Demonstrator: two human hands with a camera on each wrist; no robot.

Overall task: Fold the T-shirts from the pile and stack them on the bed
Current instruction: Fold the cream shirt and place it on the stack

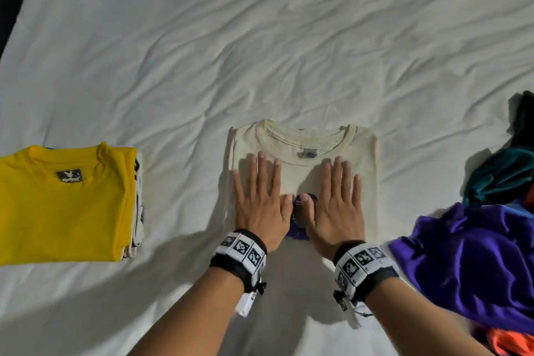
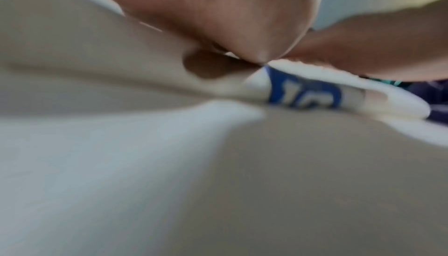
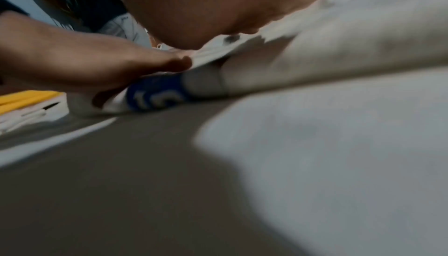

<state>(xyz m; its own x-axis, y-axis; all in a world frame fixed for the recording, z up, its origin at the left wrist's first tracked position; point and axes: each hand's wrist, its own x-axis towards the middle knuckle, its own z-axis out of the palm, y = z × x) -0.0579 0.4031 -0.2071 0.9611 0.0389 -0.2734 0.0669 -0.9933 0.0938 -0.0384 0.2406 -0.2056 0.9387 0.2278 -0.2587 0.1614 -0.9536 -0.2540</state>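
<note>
- My left hand (image 1: 258,200) and right hand (image 1: 335,203) lie flat, fingers spread, pressing the folded cream shirt (image 1: 367,182) at centre frame.
- Step: I judge it smoothing.
- Next: carry it onto the yellow stack (image 1: 63,205), lower left; unfolded pile (image 1: 468,263) waits right.

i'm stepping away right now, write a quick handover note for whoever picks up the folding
Left hand and right hand: both flat, fingers straight, pressing the folded cream T-shirt in the middle of the bed.
Done: stack of folded shirts on the left, yellow T-shirt on top.
Left: move the cream one onto that stack, then fold the unfolded pile on the right (purple, teal and orange pieces showing).
</note>
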